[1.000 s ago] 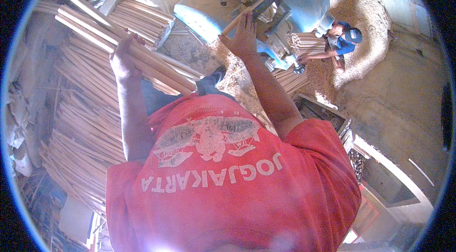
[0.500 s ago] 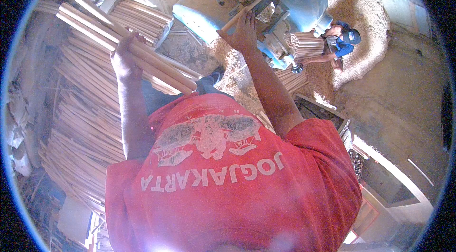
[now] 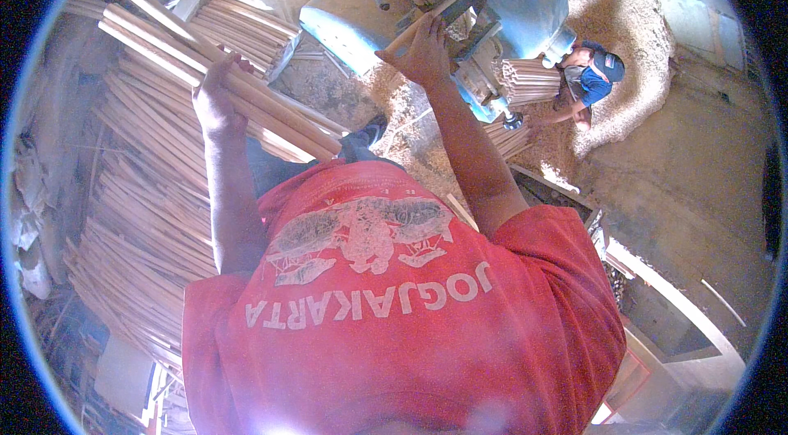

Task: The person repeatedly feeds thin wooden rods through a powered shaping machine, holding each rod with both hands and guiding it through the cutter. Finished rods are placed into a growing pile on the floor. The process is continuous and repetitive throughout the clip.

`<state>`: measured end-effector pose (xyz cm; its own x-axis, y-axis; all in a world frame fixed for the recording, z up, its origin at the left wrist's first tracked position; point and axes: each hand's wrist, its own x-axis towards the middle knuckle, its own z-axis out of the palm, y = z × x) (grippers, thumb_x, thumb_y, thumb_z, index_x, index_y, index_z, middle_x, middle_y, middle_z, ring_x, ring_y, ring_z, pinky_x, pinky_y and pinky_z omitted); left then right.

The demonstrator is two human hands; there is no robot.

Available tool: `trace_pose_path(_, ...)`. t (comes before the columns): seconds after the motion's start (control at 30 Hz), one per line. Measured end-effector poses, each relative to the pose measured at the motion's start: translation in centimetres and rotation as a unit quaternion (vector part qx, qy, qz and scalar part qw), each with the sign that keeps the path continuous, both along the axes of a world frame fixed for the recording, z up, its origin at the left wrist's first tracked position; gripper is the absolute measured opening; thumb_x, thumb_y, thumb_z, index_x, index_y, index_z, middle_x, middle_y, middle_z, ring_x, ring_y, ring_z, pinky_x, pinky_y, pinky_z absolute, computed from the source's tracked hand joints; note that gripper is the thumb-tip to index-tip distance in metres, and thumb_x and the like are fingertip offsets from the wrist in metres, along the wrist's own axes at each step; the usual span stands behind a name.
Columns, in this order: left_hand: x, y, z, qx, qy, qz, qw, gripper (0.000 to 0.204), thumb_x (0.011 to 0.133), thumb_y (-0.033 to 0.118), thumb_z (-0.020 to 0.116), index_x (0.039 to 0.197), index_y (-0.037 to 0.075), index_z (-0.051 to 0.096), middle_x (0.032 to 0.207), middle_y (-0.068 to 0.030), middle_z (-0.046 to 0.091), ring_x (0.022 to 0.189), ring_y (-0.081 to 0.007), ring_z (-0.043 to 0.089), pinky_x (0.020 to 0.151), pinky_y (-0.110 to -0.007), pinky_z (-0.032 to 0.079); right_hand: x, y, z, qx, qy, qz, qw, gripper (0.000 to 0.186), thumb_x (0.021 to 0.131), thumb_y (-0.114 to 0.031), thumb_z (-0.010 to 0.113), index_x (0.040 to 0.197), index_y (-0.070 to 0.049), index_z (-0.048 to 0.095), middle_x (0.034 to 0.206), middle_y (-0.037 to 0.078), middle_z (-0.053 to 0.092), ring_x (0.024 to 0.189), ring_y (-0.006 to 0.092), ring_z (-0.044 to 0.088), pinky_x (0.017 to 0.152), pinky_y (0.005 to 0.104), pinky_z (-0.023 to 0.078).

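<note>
On the left, my left hand (image 3: 217, 97) is closed around a few long square-edged wooden sticks (image 3: 275, 116), which slant from upper left down toward my waist. My right hand (image 3: 420, 55) is stretched out to the machine (image 3: 525, 12), a blue and grey metal one. Its fingers lie over a single wooden stick (image 3: 400, 43) that runs up and to the right along the machine, and the thumb points left. The stick's far end is lost among the machine parts.
A big pile of wooden sticks (image 3: 152, 230) lies at my left, with another bundle (image 3: 242, 29) beyond it. Past the machine, a co-worker in blue (image 3: 595, 86) crouches by a bundle of rods (image 3: 529, 80). Wood shavings (image 3: 636, 16) heap up behind them.
My right hand has shifted slightly up along the stick. My left hand stays put with its sticks. The co-worker's head and arms have moved a little.
</note>
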<state>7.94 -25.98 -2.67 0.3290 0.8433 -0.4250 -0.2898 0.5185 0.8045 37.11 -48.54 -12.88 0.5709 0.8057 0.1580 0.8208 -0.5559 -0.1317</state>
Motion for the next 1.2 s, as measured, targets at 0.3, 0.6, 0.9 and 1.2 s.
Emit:
trace_pose_path(0.3,0.1,-0.1,-0.2,0.023,0.036,-0.018,0.999,0.045,0.092,0.016,0.061,0.129,-0.008,0.055,0.094,-0.0122,0.066,0.088,-0.0251,0.065,0.086,-0.038,0.053,1.3,0.2,0.3,-0.002,-0.002,0.004,1.000,0.133,0.067,-0.078,0.071,0.141,0.022,0.023,0.138,0.046,0.037,0.133,0.0583,0.038,0.112,0.0581,0.033)
trace_pose_path(0.6,0.0,-0.3,-0.5,0.008,0.008,-0.014,1.000,0.050,0.091,0.014,0.060,0.135,-0.008,0.048,0.099,-0.0129,0.064,0.090,-0.0246,0.064,0.088,-0.039,0.053,1.6,0.2,0.4,-0.007,0.006,-0.004,1.000,0.132,0.066,-0.079,0.071,0.139,0.021,0.026,0.137,0.048,0.037,0.132,0.0594,0.038,0.111,0.0588,0.034)
trace_pose_path(0.9,0.2,-0.3,-0.7,0.002,-0.020,0.015,1.000,0.026,0.084,0.008,0.068,0.105,-0.006,0.065,0.086,-0.0137,0.065,0.079,-0.0245,0.066,0.074,-0.035,0.054,2.9,0.5,0.4,0.026,0.012,0.027,0.999,0.116,0.064,-0.074,0.077,0.126,0.016,0.039,0.122,0.041,0.050,0.117,0.0582,0.051,0.101,0.0594,0.043)
trace_pose_path(1.2,0.0,-0.2,-0.2,-0.001,-0.021,0.017,1.000,0.021,0.088,0.009,0.065,0.099,-0.007,0.068,0.086,-0.0145,0.066,0.078,-0.0258,0.065,0.073,-0.037,0.054,3.6,0.4,1.0,-0.001,0.042,0.015,0.999,0.104,0.067,-0.071,0.076,0.122,0.010,0.042,0.117,0.035,0.053,0.112,0.0536,0.055,0.098,0.0564,0.045)
